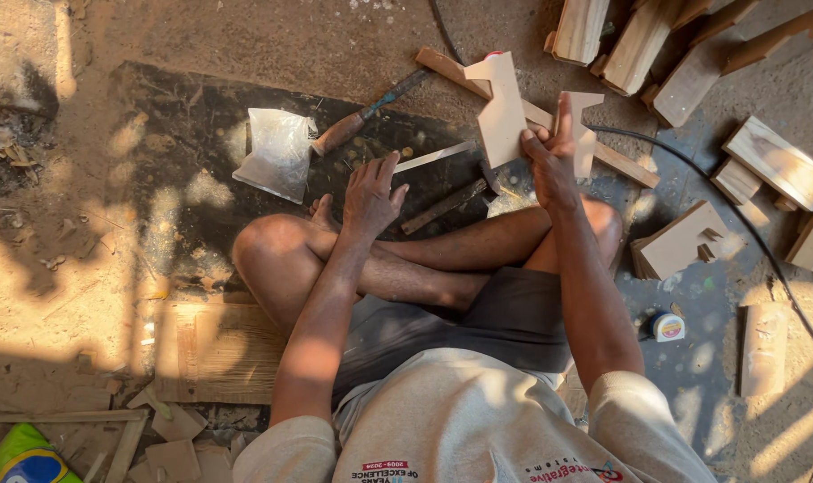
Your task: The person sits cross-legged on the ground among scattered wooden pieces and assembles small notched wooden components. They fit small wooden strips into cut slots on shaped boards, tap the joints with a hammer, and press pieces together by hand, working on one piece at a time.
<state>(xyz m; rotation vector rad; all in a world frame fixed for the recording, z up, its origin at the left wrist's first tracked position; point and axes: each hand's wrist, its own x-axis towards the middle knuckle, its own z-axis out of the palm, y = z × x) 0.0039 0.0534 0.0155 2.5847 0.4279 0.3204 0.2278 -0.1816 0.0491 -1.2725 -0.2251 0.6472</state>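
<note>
I sit cross-legged on the ground. My right hand (549,159) grips a flat animal-shaped wooden cutout (503,112), held upright over a long wooden slat (625,163). My left hand (370,192) rests on my left foot, fingers spread, its fingertips next to a thin pale strip (433,157) that lies on the dark mat. Whether the fingers touch the strip is unclear. A dark metal file (444,206) lies just in front of my shins.
A clear plastic bag (276,152) and a wooden-handled tool (357,121) lie on the mat (183,134). Wood blocks (684,54) and cut boards (679,243) crowd the right. A black cable (764,259) curves past a tape measure (667,326). Scrap wood (169,438) lies at lower left.
</note>
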